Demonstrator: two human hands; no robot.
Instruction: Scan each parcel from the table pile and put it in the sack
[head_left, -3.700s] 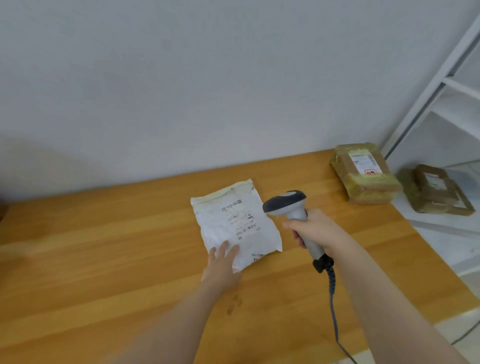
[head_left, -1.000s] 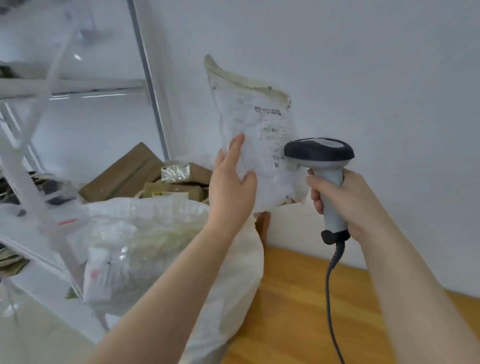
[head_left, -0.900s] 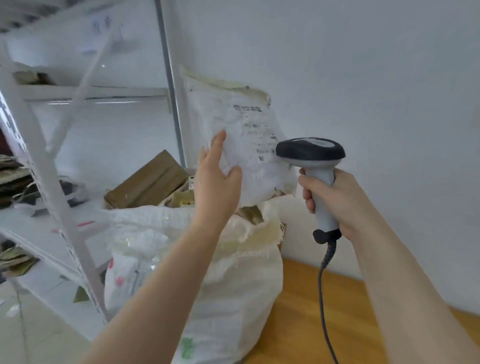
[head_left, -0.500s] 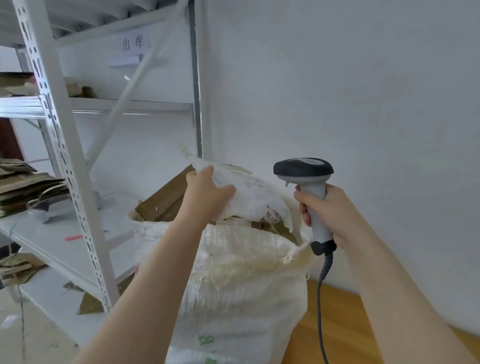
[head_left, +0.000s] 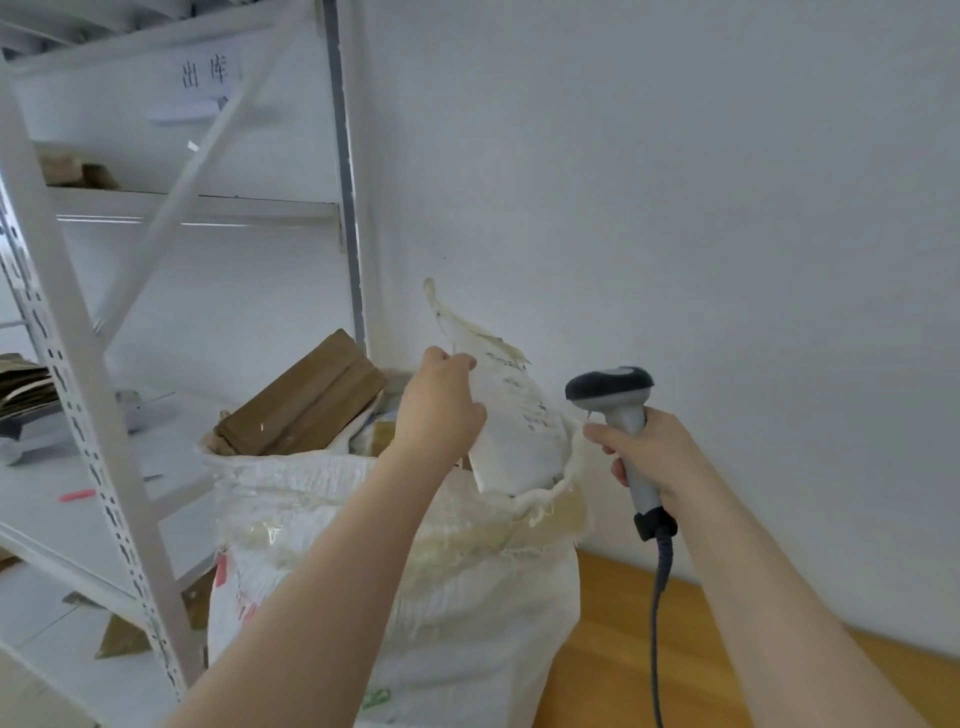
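Note:
A white woven sack (head_left: 415, 571) stands open left of the wooden table (head_left: 649, 649), with brown parcels (head_left: 301, 405) sticking out of its mouth. My left hand (head_left: 441, 410) grips a white plastic mailer parcel (head_left: 514, 421) with a printed label. The parcel stands upright, its lower end inside the sack's right rim. My right hand (head_left: 649, 452) holds a grey barcode scanner (head_left: 618, 410) by the handle, just right of the sack, its dark head level with the parcel. The scanner's cable (head_left: 660, 623) hangs down.
A white metal shelving rack (head_left: 104, 415) stands left of the sack, with flattened cardboard (head_left: 26, 384) on a shelf and a paper sign (head_left: 208, 70) at the top. A white wall is right behind the sack.
The parcel left the table, was held up by the scanner, then swung left over the sack. It was lying flat on the sack's mouth; now it stands upright with its lower end inside.

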